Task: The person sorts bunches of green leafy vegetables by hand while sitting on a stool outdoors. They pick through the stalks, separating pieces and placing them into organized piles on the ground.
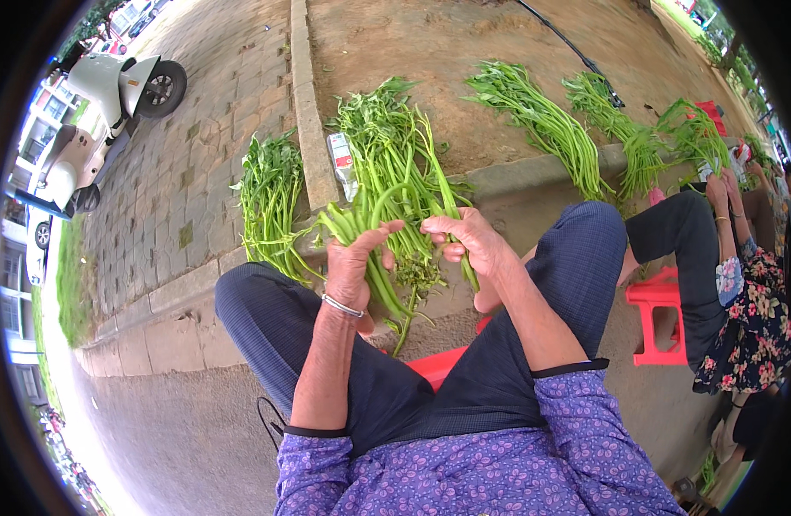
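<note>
My left hand (354, 268), with a bracelet at the wrist, is closed round a bunch of thick green stems (339, 224) that stick out above and below the fist. My right hand (477, 242) pinches a long leafy stem (449, 199) between thumb and fingers, beside the bunch; its lower end hangs below the hand. Just beyond both hands lies a large heap of leafy greens (382, 142), which look like water spinach, spread over the kerb. Between the hands and lower down, small leafy scraps (419, 273) show. A smaller heap of greens (270, 193) rests to the left.
A white and red packet (341, 163) leans by the heap on the stone kerb (305, 103). More bundles of greens (541, 125) lie to the right, where another person (739, 284) sits near a red stool (658, 318). A scooter (103, 112) stands far left.
</note>
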Demonstrator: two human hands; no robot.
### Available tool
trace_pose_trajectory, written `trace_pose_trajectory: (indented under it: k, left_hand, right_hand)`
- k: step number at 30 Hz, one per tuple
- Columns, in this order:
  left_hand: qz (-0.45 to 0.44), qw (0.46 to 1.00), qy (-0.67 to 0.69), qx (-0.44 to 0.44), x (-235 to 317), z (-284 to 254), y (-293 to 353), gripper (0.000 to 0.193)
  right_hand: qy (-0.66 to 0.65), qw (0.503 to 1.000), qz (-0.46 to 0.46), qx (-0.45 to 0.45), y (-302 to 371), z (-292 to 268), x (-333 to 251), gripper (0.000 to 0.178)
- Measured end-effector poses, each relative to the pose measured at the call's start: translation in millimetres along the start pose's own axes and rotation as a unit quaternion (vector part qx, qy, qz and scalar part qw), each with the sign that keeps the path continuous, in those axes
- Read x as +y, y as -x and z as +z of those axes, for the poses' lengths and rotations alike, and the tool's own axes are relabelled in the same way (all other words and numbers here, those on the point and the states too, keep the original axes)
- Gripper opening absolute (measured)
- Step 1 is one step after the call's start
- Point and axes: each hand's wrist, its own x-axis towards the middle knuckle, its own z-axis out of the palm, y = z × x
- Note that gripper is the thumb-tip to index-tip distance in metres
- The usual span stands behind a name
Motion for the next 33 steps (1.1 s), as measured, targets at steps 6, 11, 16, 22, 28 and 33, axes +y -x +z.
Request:
trace_pose_trajectory:
  k: [6, 11, 16, 22, 28, 33]
  left_hand:
    - [-0.123, 0.991, 0.039, -0.043, -14, 3, 2, 0.022]
    - [-0.136, 0.986, 0.073, -0.060, -19, 0, -2, 0.029]
    - [-0.077, 0.993, 0.088, -0.035, -10, 5, 0, 0.031]
    - [-0.048, 0.995, 0.093, 0.007, -9, -4, -4, 0.028]
    - [-0.016, 0.993, 0.113, 0.041, -5, -12, -8, 0.023]
    - [-0.015, 0.991, 0.118, 0.063, -5, -21, -11, 0.017]
  right_hand:
    - [0.053, 0.999, -0.009, 0.003, 4, 6, 0, 0.017]
    - [0.044, 0.998, -0.021, 0.027, 3, 6, 2, 0.017]
    - [0.027, 0.998, -0.027, 0.045, 10, 9, -2, 0.017]
    - [0.017, 0.997, -0.027, 0.074, 12, 13, 1, 0.015]
    - [0.018, 0.994, -0.013, 0.109, 13, 10, 3, 0.016]
    - [0.072, 0.986, -0.047, 0.146, 12, 6, 9, 0.016]
